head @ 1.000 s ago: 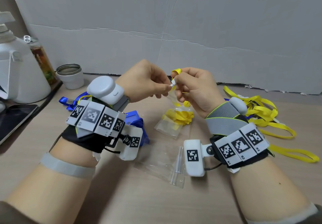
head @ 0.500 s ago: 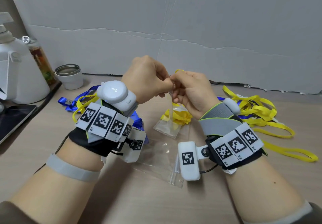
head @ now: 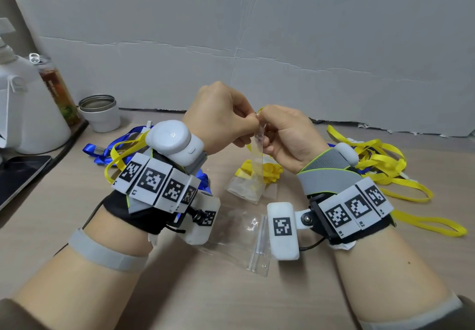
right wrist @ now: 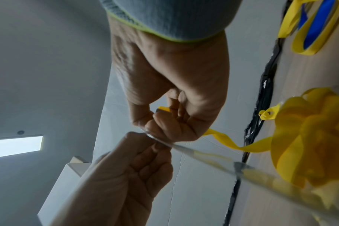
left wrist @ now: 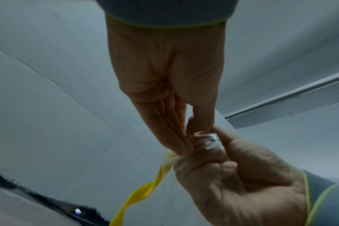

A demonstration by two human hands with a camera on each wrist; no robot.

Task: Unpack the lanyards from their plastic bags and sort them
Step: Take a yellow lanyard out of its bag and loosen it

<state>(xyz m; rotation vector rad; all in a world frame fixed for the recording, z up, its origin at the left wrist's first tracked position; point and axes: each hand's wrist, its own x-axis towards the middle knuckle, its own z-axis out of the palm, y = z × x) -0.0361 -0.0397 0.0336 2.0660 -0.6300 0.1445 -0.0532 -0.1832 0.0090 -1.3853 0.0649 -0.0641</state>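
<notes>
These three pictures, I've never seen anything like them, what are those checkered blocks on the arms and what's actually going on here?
No machine here: a person wears tracking markers and a small camera on each wrist. The big picture comes from a head camera; the other two look up along each hand. The left hand and right hand pinch the top of a clear plastic bag holding a bunched yellow lanyard. On the table lie an empty bag, loose yellow lanyards and blue lanyards.
</notes>
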